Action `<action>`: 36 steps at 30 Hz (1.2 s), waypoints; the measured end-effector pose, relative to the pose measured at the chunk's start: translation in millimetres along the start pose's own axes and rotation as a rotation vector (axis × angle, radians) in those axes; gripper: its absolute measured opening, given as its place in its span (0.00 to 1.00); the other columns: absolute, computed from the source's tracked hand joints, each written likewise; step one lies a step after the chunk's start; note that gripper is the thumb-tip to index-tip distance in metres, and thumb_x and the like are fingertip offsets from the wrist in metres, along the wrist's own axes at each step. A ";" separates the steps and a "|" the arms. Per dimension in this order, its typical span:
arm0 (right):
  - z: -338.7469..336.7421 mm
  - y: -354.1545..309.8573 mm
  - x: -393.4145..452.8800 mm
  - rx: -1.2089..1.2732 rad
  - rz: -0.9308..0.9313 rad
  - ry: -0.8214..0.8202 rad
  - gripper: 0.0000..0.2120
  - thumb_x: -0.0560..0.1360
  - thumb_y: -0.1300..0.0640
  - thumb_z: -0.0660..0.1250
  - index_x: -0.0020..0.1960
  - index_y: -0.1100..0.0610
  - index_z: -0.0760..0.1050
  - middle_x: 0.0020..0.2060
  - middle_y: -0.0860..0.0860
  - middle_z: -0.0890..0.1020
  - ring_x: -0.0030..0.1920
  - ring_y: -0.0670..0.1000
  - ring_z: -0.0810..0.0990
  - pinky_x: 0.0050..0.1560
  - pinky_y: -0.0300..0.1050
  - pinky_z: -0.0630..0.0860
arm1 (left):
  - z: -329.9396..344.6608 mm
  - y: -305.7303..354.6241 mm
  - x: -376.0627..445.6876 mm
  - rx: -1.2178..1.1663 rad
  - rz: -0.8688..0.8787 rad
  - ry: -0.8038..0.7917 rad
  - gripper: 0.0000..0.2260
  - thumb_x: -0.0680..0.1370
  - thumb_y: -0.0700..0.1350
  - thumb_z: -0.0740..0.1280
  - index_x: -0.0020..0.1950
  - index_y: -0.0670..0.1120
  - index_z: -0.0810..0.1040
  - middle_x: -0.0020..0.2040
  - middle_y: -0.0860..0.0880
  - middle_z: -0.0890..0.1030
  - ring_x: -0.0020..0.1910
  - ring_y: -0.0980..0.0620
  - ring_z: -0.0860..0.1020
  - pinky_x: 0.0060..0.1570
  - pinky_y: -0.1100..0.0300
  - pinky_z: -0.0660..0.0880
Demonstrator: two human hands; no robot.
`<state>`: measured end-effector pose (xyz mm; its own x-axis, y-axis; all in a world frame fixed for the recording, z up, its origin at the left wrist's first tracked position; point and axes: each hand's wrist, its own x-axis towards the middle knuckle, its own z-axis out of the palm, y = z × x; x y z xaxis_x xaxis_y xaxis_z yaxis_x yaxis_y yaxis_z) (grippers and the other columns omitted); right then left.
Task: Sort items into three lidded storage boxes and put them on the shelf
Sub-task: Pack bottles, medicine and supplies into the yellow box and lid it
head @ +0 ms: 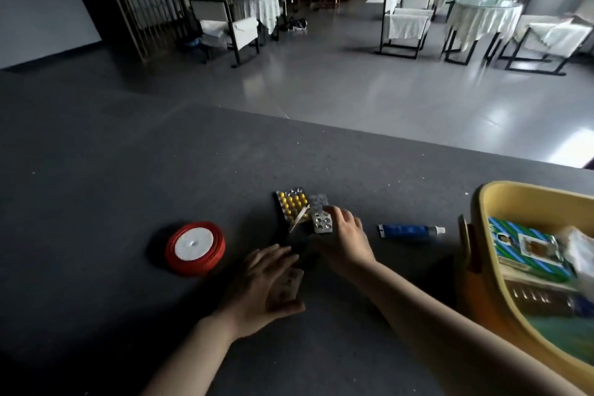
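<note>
Right fingers: the right hand (345, 239) reaches forward with fingers spread and gently bent, tips resting on the silver blister pack (322, 222); nothing is pinched yet.
Left fingers: the left hand (263, 291) lies low over the table, its fingers curled loosely round a pale blister strip (291, 283).
Pill pile: the silver pack overlaps a yellow-pill blister pack (292, 204), with a thin pale stick lying across them; I cannot tell what that is.
Doing it well: I'd slide the silver pack clear of the yellow one before pinching its edge, so the pile doesn't scatter.
Destination: the yellow storage box (482, 202) stands open to the right, already holding cartons.
Still loose: a blue ointment tube (409, 230) near the box, a red ribbon spool (194, 247) off to the left, all on the dark table (128, 170).
</note>
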<state>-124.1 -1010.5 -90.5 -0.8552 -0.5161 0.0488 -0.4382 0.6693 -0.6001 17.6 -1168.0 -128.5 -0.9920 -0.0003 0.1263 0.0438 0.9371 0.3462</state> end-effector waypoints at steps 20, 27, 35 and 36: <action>9.5 0.7 -22.1 0.099 -0.036 0.295 0.22 0.75 0.44 0.58 0.66 0.52 0.66 0.61 0.50 0.72 0.59 0.47 0.72 0.56 0.41 0.72 | -0.1 9.1 4.1 -0.170 -0.122 0.316 0.35 0.70 0.74 0.56 0.59 0.47 0.78 0.54 0.51 0.78 0.55 0.50 0.75 0.54 0.57 0.69; -91.9 -17.8 -75.8 0.243 -0.110 0.546 0.11 0.74 0.45 0.62 0.55 0.45 0.68 0.51 0.43 0.76 0.47 0.45 0.77 0.46 0.43 0.74 | -33.7 89.2 38.1 -0.427 0.053 0.498 0.25 0.73 0.70 0.57 0.59 0.55 0.74 0.54 0.57 0.75 0.55 0.53 0.75 0.55 0.52 0.73; -213.5 73.0 -138.1 0.122 0.051 0.602 0.11 0.74 0.49 0.69 0.54 0.49 0.71 0.48 0.42 0.79 0.46 0.46 0.78 0.43 0.47 0.77 | -54.5 204.3 73.4 -0.581 0.310 0.482 0.35 0.70 0.73 0.56 0.60 0.46 0.77 0.52 0.52 0.76 0.54 0.57 0.72 0.57 0.71 0.64; -222.3 89.4 -145.4 0.077 0.103 0.573 0.11 0.73 0.49 0.70 0.53 0.49 0.72 0.46 0.43 0.79 0.46 0.45 0.78 0.43 0.46 0.76 | -52.3 216.3 76.9 -0.577 0.341 0.468 0.34 0.70 0.72 0.57 0.60 0.45 0.77 0.52 0.53 0.76 0.54 0.57 0.72 0.57 0.70 0.65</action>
<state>-100.5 -756.8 26.2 -0.9149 -0.0648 0.3983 -0.3419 0.6488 -0.6798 -43.0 -983.5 4.8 -0.7663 -0.0129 0.6424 0.5155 0.5845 0.6266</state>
